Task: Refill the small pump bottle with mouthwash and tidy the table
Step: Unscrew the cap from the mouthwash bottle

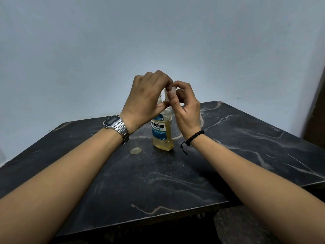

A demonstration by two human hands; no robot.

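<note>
A mouthwash bottle [162, 133] with a blue label and yellow liquid stands upright in the middle of the dark marble table [175, 182]. Above it, my left hand [146, 99] and my right hand [184, 110] meet, and the fingertips of both pinch a small clear plastic piece [167, 93]. The hands hide the mouthwash bottle's top. A small clear round item with a yellowish tint [135, 150] rests on the table just left of the bottle, under my left wrist. I cannot tell whether it is a cap or the base of the small bottle.
A plain grey-blue wall stands right behind the table's far edge. A dark brown door or frame [316, 110] is at the far right. The table's near edge [140, 224] drops off to a dark floor.
</note>
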